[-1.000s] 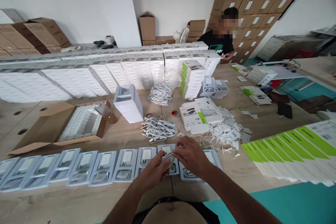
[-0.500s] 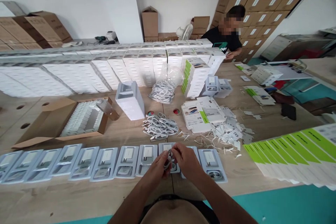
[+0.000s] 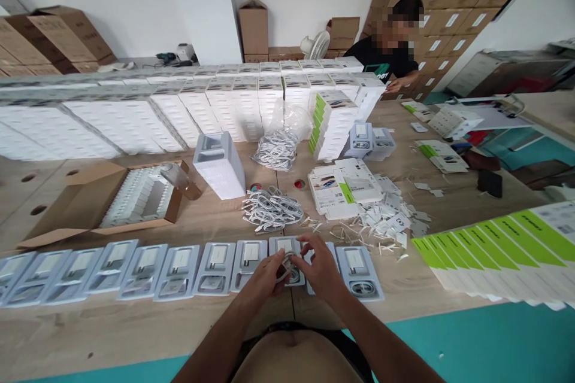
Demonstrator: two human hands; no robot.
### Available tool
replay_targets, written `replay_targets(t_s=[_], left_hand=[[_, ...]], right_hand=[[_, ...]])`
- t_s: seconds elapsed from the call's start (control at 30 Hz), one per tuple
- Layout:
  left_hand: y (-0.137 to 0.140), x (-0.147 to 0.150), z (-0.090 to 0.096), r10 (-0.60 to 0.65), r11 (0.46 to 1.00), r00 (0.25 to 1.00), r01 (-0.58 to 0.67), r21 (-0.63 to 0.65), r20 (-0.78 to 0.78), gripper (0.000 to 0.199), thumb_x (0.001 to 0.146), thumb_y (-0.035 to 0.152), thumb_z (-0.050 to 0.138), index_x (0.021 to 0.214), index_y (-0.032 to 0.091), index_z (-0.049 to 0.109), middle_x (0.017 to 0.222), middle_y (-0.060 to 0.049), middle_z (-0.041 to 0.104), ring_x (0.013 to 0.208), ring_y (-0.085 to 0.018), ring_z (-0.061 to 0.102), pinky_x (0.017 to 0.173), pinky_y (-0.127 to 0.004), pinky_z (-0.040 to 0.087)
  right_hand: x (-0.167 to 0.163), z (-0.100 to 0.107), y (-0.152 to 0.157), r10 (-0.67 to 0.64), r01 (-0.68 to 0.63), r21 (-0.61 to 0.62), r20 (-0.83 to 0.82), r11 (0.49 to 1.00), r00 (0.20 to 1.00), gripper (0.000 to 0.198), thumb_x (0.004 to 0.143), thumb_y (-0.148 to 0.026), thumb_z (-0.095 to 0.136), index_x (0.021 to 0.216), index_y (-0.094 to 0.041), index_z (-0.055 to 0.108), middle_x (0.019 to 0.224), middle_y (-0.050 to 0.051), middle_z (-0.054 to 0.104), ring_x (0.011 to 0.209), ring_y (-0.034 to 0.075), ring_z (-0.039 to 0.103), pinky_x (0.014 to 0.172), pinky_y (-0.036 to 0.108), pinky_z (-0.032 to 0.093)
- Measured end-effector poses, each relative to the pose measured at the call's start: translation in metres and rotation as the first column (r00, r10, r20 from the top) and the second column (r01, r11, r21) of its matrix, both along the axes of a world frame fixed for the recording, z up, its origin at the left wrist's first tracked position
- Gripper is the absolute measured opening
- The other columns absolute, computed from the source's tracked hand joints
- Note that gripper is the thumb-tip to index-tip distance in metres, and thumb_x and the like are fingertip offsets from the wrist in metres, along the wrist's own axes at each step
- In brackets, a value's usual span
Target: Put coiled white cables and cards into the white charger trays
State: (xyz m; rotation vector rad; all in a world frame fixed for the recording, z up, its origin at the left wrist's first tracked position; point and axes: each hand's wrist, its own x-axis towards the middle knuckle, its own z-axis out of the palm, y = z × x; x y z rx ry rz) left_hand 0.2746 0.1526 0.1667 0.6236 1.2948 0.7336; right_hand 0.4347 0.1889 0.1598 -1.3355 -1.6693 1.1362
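Above the row of trays, my left hand (image 3: 268, 273) is closed round a coiled grey-white charging cable (image 3: 286, 264). My right hand (image 3: 320, 263) meets it from the right, thumb and fingers curled at the coil, its index finger raised. Beneath the hands lies a pale plastic tray (image 3: 281, 244) holding a white charger and a cable coil, partly covered. My right wrist hides much of a neighbouring tray. The rightmost tray (image 3: 375, 278) holds a charger (image 3: 357, 258) and a coiled cable (image 3: 363, 288). Beyond the hands is a pile of loose cables (image 3: 272, 210).
More charger trays (image 3: 177, 272) run leftward. Behind stand an open carton (image 3: 105, 206), a bottle (image 3: 182, 182), stacked trays (image 3: 220, 167), bagged cables (image 3: 277, 149) and white box stacks (image 3: 171, 122). Paper pieces (image 3: 389, 215) and green-white boxes (image 3: 498, 251) lie right. A co-worker (image 3: 381, 66) stands across.
My right hand's fingers have opened somewhat and lifted from their tighter pinch on the cable. My left hand keeps the coil. The view has shifted slightly.
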Motion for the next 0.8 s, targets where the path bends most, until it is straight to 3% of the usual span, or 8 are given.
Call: replay_targets(t_s=[0.13,0.27,0.37,0.47,0.57,0.67,0.73,0.8], left_hand=[[0.000,-0.005,0.007,-0.135,0.990,0.990,0.137,0.037,-0.052,0.051,0.083,0.066,0.050,0.074,0.016,0.056,0.061,0.002,0.054,0.052,-0.010,0.043,0.047,-0.022,0.025],[-0.005,-0.014,0.005,-0.168,0.979,0.986,0.166,0.119,0.010,0.034,0.081,0.049,0.064,0.088,0.017,0.057,0.072,0.001,0.062,0.053,-0.009,0.047,0.048,-0.022,0.029],[-0.013,-0.021,0.000,-0.176,0.979,0.980,0.164,0.123,0.096,0.028,0.082,0.040,0.066,0.089,0.014,0.060,0.075,-0.002,0.064,0.056,-0.008,0.049,0.049,-0.020,0.029],[-0.023,-0.023,-0.005,-0.134,0.991,0.961,0.123,0.061,0.244,0.031,0.085,0.043,0.063,0.094,0.013,0.059,0.075,-0.003,0.063,0.055,-0.007,0.048,0.047,-0.019,0.026],[-0.034,-0.022,-0.013,-0.081,0.997,0.965,0.079,0.020,0.248,0.036,0.088,0.050,0.056,0.095,0.014,0.058,0.075,-0.003,0.061,0.054,-0.007,0.050,0.045,-0.018,0.027],[-0.045,-0.027,-0.024,-0.093,0.995,0.989,0.089,0.041,0.111,0.039,0.088,0.052,0.053,0.098,0.015,0.060,0.081,-0.005,0.064,0.058,-0.010,0.058,0.045,-0.019,0.033],[-0.052,-0.041,-0.032,-0.092,0.989,0.987,0.106,0.103,-0.132,0.041,0.088,0.052,0.051,0.106,0.015,0.060,0.092,-0.008,0.066,0.068,-0.016,0.064,0.049,-0.022,0.042],[-0.060,-0.062,-0.042,-0.011,0.980,0.913,0.091,0.178,-0.408,0.042,0.089,0.050,0.050,0.115,0.017,0.057,0.102,-0.010,0.065,0.081,-0.020,0.066,0.059,-0.028,0.050]], right_hand=[[0.004,-0.013,0.005,0.145,-0.207,-0.275,-0.232,0.939,0.962,0.018,0.077,-0.028,0.068,0.092,-0.019,0.066,0.078,0.000,0.066,0.063,0.013,0.058,0.060,0.026,0.047],[0.008,-0.025,0.003,0.050,-0.203,-0.407,-0.355,0.891,0.933,0.020,0.075,-0.033,0.071,0.085,-0.017,0.064,0.067,-0.002,0.064,0.055,0.012,0.057,0.052,0.024,0.044],[0.011,-0.027,-0.002,0.038,-0.268,-0.497,-0.425,0.825,0.904,0.028,0.072,-0.040,0.074,0.082,-0.017,0.061,0.061,-0.004,0.062,0.049,0.010,0.053,0.045,0.022,0.037],[0.009,-0.028,-0.008,0.014,-0.347,-0.568,-0.507,0.746,0.862,0.032,0.071,-0.043,0.076,0.083,-0.017,0.060,0.063,-0.004,0.063,0.049,0.009,0.053,0.047,0.022,0.038],[0.005,-0.034,-0.014,-0.005,-0.374,-0.612,-0.526,0.697,0.850,0.033,0.070,-0.041,0.076,0.083,-0.017,0.059,0.065,-0.004,0.064,0.052,0.010,0.056,0.050,0.022,0.041],[0.004,-0.044,-0.017,0.049,-0.358,-0.596,-0.470,0.719,0.881,0.033,0.070,-0.041,0.075,0.085,-0.017,0.058,0.062,-0.004,0.063,0.050,0.010,0.056,0.050,0.023,0.043],[0.006,-0.052,-0.017,0.042,-0.282,-0.569,-0.397,0.772,0.917,0.034,0.071,-0.042,0.073,0.089,-0.018,0.058,0.059,-0.005,0.061,0.048,0.011,0.055,0.048,0.024,0.043],[0.006,-0.062,-0.015,-0.018,-0.154,-0.535,-0.302,0.831,0.953,0.036,0.072,-0.043,0.070,0.094,-0.019,0.057,0.058,-0.006,0.059,0.047,0.012,0.057,0.045,0.024,0.043]])
